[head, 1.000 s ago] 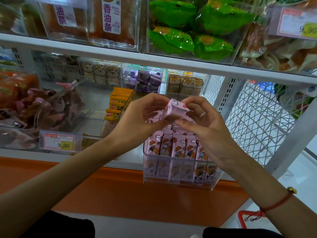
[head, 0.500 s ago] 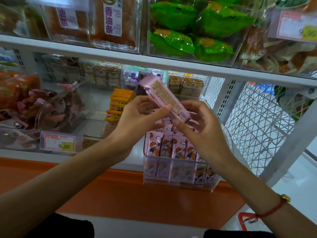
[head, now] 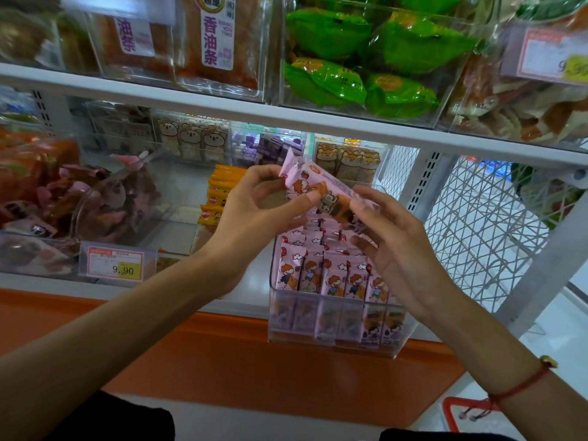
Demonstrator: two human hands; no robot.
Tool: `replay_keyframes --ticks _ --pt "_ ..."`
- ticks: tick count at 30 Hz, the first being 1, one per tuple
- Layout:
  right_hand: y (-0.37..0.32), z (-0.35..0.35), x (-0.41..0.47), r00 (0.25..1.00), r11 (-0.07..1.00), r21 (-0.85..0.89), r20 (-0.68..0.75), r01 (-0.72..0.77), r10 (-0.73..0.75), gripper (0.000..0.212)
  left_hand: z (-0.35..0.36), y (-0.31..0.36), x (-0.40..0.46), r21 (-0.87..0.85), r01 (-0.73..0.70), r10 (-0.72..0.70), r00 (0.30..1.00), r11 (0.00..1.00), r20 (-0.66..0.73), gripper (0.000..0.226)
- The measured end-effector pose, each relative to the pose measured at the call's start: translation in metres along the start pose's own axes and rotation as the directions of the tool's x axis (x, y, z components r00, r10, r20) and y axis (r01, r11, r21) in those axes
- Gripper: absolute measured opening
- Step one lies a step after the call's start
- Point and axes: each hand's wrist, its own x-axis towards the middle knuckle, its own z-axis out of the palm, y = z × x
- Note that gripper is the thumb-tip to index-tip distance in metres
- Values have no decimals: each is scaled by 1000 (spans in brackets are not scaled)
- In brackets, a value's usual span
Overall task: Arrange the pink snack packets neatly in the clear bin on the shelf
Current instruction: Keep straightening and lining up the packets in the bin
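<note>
A clear bin (head: 337, 329) is set at the shelf's (head: 197, 294) front edge, with pink packets (head: 331, 278) stood upright in rows inside. Above it, one packet (head: 321, 189) is held tilted: its upper end is pinched by the left hand (head: 254, 214), its lower end by the curled fingers of the right hand (head: 401, 246).

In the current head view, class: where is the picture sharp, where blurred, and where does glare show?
Head view: the held pink packet and both hands are fairly sharp; the upper price tag is smeared at the frame's corner; glare streaks the green bags; the shelf edge bows from wide-angle distortion.
</note>
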Motion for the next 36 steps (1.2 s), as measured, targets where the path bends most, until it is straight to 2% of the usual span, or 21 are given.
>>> replay_keyframes --ticks 2,5,9,11,12,14,15,17,20,22,24,27,30,33,36 --pt "0 -2 1 999 1000 22 -33 4 -3 46 2 -1 -1 43 -21 21 1000 999 -6 51" --pt "4 -7 4 997 999 25 -56 -44 45 40 2 -1 -2 20 -28 28 999 999 23 46" --pt "8 -11 5 997 997 -5 -30 -74 73 37 1 1 -2 83 -58 51 995 995 86 33" --pt "9 -9 7 999 994 -99 -22 -48 46 43 0 1 -2 91 -84 78 995 992 66 26" --pt "9 -8 10 999 976 -216 -34 -22 15 47 0 1 -1 93 -107 104 994 990 40 24" --pt "12 -9 21 994 843 -536 -55 53 -98 43 -2 2 0 103 -165 170 985 981 -39 22" --pt "13 -10 28 987 733 -673 -32 97 -160 35 -4 3 0 107 -193 202 976 975 -84 21" --pt "19 -13 40 980 503 -849 75 159 -184 27 -7 2 2 130 -228 247 956 965 -160 19" --pt "32 -15 54 977 204 -957 190 207 -97 31 -12 -1 4 203 -244 284 938 948 -200 21" --pt "38 -14 59 976 75 -973 216 218 -36 35 -13 -4 5 234 -250 294 939 940 -180 26" --pt "41 -13 59 976 7 -976 217 217 22 38 -12 -5 7 235 -264 300 945 935 -132 30" --pt "41 -17 54 971 -16 -971 238 237 -23 34 -8 -4 16 297 -293 316 948 909 -30 32" --pt "38 -24 43 961 64 -961 265 270 -73 30 0 -4 32 434 -299 304 951 850 61 37" --pt "40 -30 30 963 104 -958 269 268 -4 37 6 -8 49 566 -315 263 949 761 175 42" --pt "42 -33 24 967 140 -959 252 247 23 39 6 -12 66 651 -314 154 944 691 292 41"
